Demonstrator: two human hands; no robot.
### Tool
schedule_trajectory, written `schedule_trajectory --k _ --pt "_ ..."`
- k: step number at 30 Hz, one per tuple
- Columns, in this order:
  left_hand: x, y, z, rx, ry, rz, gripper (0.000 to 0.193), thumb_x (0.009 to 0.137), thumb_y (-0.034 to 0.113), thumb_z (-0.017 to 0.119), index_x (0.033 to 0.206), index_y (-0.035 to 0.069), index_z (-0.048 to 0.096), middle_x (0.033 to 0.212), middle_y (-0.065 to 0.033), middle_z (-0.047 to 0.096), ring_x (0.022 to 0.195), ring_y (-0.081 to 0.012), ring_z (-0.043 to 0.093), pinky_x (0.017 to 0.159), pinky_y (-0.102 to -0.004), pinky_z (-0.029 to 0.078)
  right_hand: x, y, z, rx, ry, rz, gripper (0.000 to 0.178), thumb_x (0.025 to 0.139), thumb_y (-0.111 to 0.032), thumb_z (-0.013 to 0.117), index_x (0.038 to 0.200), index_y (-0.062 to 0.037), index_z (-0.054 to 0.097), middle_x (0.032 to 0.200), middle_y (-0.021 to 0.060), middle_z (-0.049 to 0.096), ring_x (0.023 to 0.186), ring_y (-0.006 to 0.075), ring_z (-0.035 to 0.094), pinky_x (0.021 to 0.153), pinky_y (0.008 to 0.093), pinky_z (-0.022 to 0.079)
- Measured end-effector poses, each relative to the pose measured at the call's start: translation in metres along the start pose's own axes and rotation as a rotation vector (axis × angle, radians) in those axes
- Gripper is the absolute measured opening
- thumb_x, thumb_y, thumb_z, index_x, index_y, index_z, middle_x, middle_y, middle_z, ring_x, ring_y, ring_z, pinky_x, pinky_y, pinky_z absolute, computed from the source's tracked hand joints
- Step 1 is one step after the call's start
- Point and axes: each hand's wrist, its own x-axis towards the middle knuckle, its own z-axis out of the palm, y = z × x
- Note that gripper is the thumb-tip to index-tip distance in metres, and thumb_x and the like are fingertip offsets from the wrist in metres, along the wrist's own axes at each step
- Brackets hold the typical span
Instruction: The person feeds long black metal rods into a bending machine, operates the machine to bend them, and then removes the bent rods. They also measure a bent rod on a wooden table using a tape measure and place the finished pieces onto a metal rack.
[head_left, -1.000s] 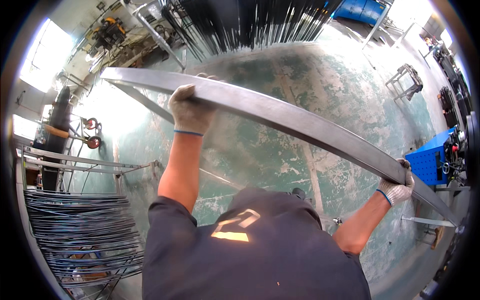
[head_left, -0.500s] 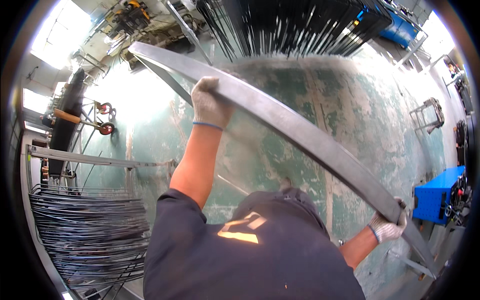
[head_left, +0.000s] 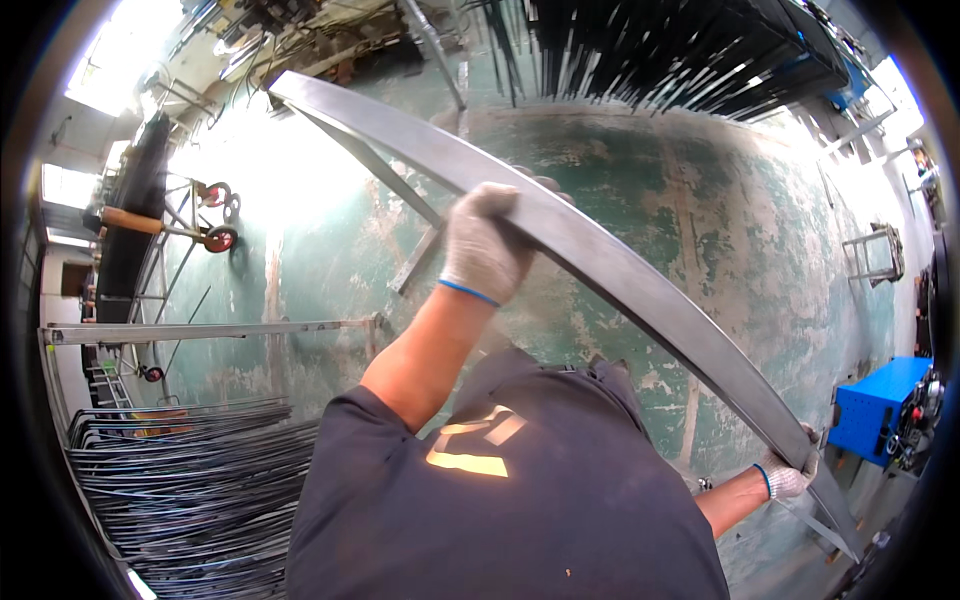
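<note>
Your right hand (head_left: pixel 790 478), in a grey knit glove with a blue cuff, is closed around the lower end of a long flat grey steel bar (head_left: pixel 640 290) down by your right side. Your left hand (head_left: pixel 485 252), gloved the same way, is wrapped over the bar near its middle, arm stretched forward. The bar runs slantwise above the worn green-painted concrete floor (head_left: pixel 760 230), from lower right to upper left, beyond a stack of dark bent wire frames (head_left: pixel 190 480) at your left.

Dull grey metal bar (head_left: pixel 640 290), smooth and matt; knitted cloth gloves; worn, patchy green-painted floor (head_left: pixel 760 230), rough-looking.
</note>
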Motion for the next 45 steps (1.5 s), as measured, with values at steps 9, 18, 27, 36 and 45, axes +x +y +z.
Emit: schedule_trajectory --k 9,18,27,36,45 --pt "-0.001 0.097 -0.077 0.561 -0.292 -0.350 0.037 0.096 0.008 0.071 0.130 -0.005 0.063 0.116 -0.0130 0.072 0.104 -0.0245 0.070 0.095 -0.0394 0.057 -0.116 0.185 0.070 -0.278 0.201 -0.086 0.047 0.096 -0.046 0.064 0.112 -0.0024 0.069 0.106 0.0143 0.073 0.095 0.0347 0.070 0.087 0.0536 0.055" --pt "0.096 0.261 -0.301 1.244 0.166 0.128 0.036 0.088 0.017 0.071 0.118 -0.001 0.065 0.103 -0.0114 0.071 0.097 -0.0172 0.066 0.091 -0.0316 0.054 -0.234 0.560 0.065 -1.250 -0.346 0.914 0.048 0.104 -0.044 0.060 0.131 -0.0041 0.061 0.107 0.0143 0.067 0.088 0.0290 0.069 0.078 0.0466 0.059" --pt "0.077 0.437 -0.419 1.181 0.787 0.117 0.036 0.086 0.015 0.071 0.117 -0.004 0.069 0.104 -0.0182 0.075 0.094 -0.0251 0.072 0.087 -0.0361 0.056 -0.466 0.714 0.276 -1.162 -0.856 1.191 0.023 0.104 -0.025 0.063 0.108 -0.0038 0.056 0.073 0.0036 0.053 0.051 0.0147 0.049 0.045 0.0331 0.040" --pt "0.149 0.637 -0.542 0.724 0.706 -0.056 0.029 0.093 0.014 0.071 0.117 -0.001 0.067 0.097 -0.0094 0.072 0.080 -0.0168 0.068 0.072 -0.0305 0.055 -0.511 0.871 0.169 -2.288 -1.228 0.610 0.048 0.097 -0.031 0.072 0.133 0.0010 0.067 0.110 0.0180 0.078 0.103 0.0306 0.075 0.092 0.0377 0.057" --pt "0.134 0.958 -0.646 0.800 0.925 0.169 0.034 0.092 0.012 0.072 0.123 0.000 0.065 0.096 -0.0071 0.070 0.079 -0.0151 0.066 0.070 -0.0304 0.056 -0.780 1.023 0.357 -1.774 -1.619 0.639 0.043 0.090 -0.028 0.076 0.120 0.0035 0.074 0.104 0.0211 0.078 0.105 0.0311 0.075 0.093 0.0394 0.055"
